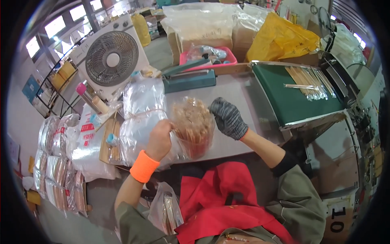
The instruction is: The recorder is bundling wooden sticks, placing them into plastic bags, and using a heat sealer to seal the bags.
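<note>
Between my hands a clear plastic bag (194, 130) stands upright on the grey table, packed with many thin wooden sticks and reddish toward its bottom. My left hand (160, 140), bare with an orange wristband (144, 166), pinches the bag's left upper side. In a grey knitted glove, my right hand (228, 118) is closed at the bag's upper right edge; the glove hides its fingertips. Just left of the bag lies a tied stack of flat clear plastic bags (143, 97), partly under my left hand.
A green conveyor belt (280, 97) on the right carries wrapped sticks (310, 83). Behind the bag sit a blue-green bag sealer (191, 82) and a pink basket (233, 57). A white fan (112, 60) stands back left, above several packed bundles (61, 166).
</note>
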The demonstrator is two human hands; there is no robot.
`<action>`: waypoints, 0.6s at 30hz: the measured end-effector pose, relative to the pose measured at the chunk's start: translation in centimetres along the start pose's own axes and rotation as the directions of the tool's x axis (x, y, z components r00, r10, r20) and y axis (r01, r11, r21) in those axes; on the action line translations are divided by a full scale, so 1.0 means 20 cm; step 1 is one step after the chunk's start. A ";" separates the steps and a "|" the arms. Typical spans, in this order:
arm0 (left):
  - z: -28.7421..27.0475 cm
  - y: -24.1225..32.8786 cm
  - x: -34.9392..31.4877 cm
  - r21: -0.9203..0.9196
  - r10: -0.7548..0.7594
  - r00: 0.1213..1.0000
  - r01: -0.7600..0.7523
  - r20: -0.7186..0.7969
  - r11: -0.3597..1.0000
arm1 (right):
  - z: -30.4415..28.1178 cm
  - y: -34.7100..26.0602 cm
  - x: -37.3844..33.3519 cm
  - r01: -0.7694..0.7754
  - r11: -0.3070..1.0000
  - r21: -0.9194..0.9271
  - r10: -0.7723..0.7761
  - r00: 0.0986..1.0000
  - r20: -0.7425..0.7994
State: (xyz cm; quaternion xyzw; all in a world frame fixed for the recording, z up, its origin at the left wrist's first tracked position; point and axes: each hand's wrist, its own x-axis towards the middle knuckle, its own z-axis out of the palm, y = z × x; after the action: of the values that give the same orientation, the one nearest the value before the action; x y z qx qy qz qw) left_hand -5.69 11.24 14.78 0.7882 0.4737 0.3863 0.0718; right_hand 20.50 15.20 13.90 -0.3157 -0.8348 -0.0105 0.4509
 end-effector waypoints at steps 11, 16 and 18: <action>-0.53 0.30 0.31 0.077 0.159 0.987 -0.157 -0.021 0.985 | -0.51 0.05 0.33 0.397 0.911 -0.109 -0.337 0.870 0.360; -0.27 0.20 0.39 -0.366 0.029 0.990 0.023 0.135 0.930 | -0.62 0.10 0.47 0.274 0.948 -0.165 -0.270 0.962 0.042; -0.10 0.22 0.41 -0.575 -0.136 0.986 0.168 0.098 0.801 | -0.48 0.00 0.45 0.268 0.962 0.060 -0.272 0.957 0.096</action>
State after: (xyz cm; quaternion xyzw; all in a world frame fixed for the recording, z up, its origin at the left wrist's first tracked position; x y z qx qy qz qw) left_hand -1.96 15.01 22.76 0.6979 0.3925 0.4848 0.3520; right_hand 24.24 16.99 26.42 -0.1885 -0.8924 -0.0364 0.4084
